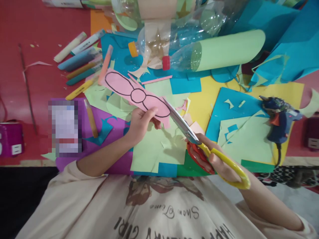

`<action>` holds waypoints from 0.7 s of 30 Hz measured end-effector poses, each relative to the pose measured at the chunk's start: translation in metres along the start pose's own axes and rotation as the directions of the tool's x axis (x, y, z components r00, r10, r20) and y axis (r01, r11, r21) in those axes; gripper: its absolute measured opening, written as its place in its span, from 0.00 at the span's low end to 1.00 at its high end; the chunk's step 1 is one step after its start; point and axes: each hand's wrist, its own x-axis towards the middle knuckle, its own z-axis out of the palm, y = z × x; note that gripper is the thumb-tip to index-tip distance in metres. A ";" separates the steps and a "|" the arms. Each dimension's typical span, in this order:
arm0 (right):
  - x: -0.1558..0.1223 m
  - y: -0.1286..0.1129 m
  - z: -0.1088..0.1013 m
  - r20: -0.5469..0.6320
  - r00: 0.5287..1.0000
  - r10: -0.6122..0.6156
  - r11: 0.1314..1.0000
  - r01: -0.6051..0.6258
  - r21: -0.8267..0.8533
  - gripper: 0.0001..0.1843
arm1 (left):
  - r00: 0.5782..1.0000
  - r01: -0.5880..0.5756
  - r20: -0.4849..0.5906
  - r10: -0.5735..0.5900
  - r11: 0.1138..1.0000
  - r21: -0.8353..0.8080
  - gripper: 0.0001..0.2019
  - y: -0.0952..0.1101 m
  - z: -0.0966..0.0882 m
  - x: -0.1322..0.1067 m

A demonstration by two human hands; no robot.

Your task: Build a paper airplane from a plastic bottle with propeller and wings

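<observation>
Likely cutting pink paper (138,95) at eleven o'clock, pinched in the left hand (141,127), with scissors (190,133) at four o'clock, gripped in the right hand (224,167), and likely needing slow snips round the black line (138,88) next.

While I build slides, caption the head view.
Left hand holding black-outlined pink paper, right hand holding yellow-and-red-handled scissors.

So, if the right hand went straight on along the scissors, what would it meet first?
Most likely the pink paper with the black bow-shaped outline: the scissors in the right hand point at its lower end, though exact depth is unclear.
</observation>
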 end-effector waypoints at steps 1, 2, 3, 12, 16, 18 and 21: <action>0.000 0.001 0.000 0.003 1.000 0.007 0.999 -0.007 0.039 0.33 | 1.000 0.008 -0.004 -0.008 1.000 0.007 0.17 0.000 0.000 0.000; -0.001 0.002 -0.001 0.003 1.000 0.011 0.998 -0.011 0.067 0.32 | 1.000 0.013 -0.008 -0.013 1.000 0.012 0.17 0.001 0.000 0.000; -0.001 0.002 -0.001 -0.003 1.000 0.013 0.997 -0.013 0.079 0.32 | 1.000 0.014 -0.009 -0.014 1.000 0.014 0.17 0.001 0.001 0.000; 0.000 -0.004 0.000 -0.060 0.994 0.089 0.990 -0.082 0.111 0.36 | 1.000 0.004 -0.026 -0.003 1.000 0.020 0.16 0.001 0.001 0.000; 0.000 -0.006 0.000 -0.070 0.992 0.102 0.990 -0.094 0.108 0.36 | 1.000 0.004 -0.007 -0.004 1.000 0.023 0.16 0.000 -0.001 0.001; 0.000 -0.006 -0.001 -0.066 0.992 0.111 0.990 -0.104 0.094 0.36 | 1.000 -0.003 0.026 0.002 1.000 0.026 0.16 0.000 -0.002 0.001; -0.002 -0.004 -0.003 -0.064 0.991 0.120 0.991 -0.116 0.059 0.38 | 0.998 0.003 0.055 -0.002 1.000 -0.005 0.15 0.000 -0.003 0.003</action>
